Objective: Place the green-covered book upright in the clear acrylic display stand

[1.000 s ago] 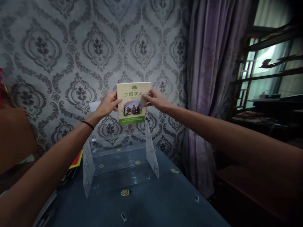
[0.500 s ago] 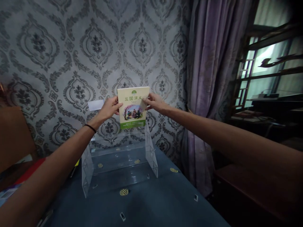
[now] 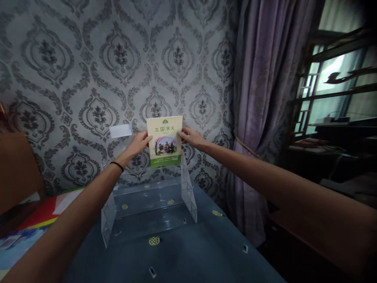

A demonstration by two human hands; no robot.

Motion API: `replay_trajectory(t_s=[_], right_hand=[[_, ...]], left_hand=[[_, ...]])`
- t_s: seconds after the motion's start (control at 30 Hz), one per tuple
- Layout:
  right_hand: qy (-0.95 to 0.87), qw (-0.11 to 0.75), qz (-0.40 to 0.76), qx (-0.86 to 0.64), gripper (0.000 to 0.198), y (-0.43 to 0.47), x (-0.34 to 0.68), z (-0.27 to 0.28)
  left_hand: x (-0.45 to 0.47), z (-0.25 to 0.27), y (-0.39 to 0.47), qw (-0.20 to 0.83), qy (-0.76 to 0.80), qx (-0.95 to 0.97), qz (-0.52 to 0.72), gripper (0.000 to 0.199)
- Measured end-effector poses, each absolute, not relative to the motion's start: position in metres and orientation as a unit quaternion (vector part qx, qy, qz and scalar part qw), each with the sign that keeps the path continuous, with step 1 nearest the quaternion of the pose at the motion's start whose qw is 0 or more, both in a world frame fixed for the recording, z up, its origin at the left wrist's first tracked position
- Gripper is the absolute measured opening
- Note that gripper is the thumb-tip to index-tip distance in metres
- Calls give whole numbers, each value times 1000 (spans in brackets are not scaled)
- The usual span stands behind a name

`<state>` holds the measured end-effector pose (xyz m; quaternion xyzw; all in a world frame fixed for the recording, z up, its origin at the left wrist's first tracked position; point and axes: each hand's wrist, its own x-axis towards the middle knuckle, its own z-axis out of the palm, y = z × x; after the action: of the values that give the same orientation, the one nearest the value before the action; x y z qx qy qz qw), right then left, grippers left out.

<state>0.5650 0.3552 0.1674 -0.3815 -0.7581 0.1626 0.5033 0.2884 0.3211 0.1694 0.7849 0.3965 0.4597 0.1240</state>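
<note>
A cream and green book with a picture of seated figures on its cover is held upright, front towards me. My left hand grips its left edge, thumb on the cover. At the right edge my right hand pinches it the same way, with most fingers hidden behind. Beneath the book stands a clear plastic tiered rack on a dark blue patterned tablecloth. The book's lower edge is at the rack's top back tier; whether it rests there I cannot tell.
Left of the rack lie red and blue printed items beside a brown box. A white card shows against the patterned wall. A purple curtain hangs to the right, with dark shelves beyond it.
Both hands have lowered the book slightly towards the top of the rack. Its cover sits a little more squarely to me. My left forearm has shifted, showing more of the red item.
</note>
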Motion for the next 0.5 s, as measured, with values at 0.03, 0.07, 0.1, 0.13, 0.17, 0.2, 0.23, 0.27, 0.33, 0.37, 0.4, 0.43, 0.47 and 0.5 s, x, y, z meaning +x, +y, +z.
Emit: replay_trajectory(t_s=[0.03,0.07,0.1,0.13,0.17,0.2,0.23,0.27,0.33,0.37,0.4,0.43,0.47,0.5], right_hand=[[-757,499,159,-390,21,357,565,164],[-757,494,154,-399,21,358,566,160],[-756,490,151,-407,21,359,566,155],[-756,486,149,-413,20,359,566,151],[-755,483,147,-418,20,359,566,146],[-755,480,146,-422,19,360,565,141],[-754,478,146,-426,19,360,564,137],[-754,476,146,-429,20,361,563,134],[-753,472,142,-436,22,364,562,130],[-753,471,139,-439,22,366,561,128],[-752,470,135,-442,22,368,560,127],[-752,470,130,-444,22,369,560,127],[-752,470,125,-446,22,371,559,126],[-752,469,120,-448,23,372,559,125]], left_hand=[[288,166,324,117,402,787,453,20],[287,162,326,114,406,788,448,19],[286,158,327,113,410,789,443,18],[285,154,329,112,415,790,438,18],[284,150,330,109,419,790,435,18],[284,147,331,105,423,789,433,18],[283,145,331,101,425,788,434,18],[283,144,332,96,428,787,435,17],[283,142,334,85,432,785,437,15],[283,141,335,79,434,784,438,13],[283,141,336,74,436,783,438,11],[284,140,336,70,438,782,438,9],[284,139,337,66,440,782,437,7],[284,139,337,62,443,781,436,6]])
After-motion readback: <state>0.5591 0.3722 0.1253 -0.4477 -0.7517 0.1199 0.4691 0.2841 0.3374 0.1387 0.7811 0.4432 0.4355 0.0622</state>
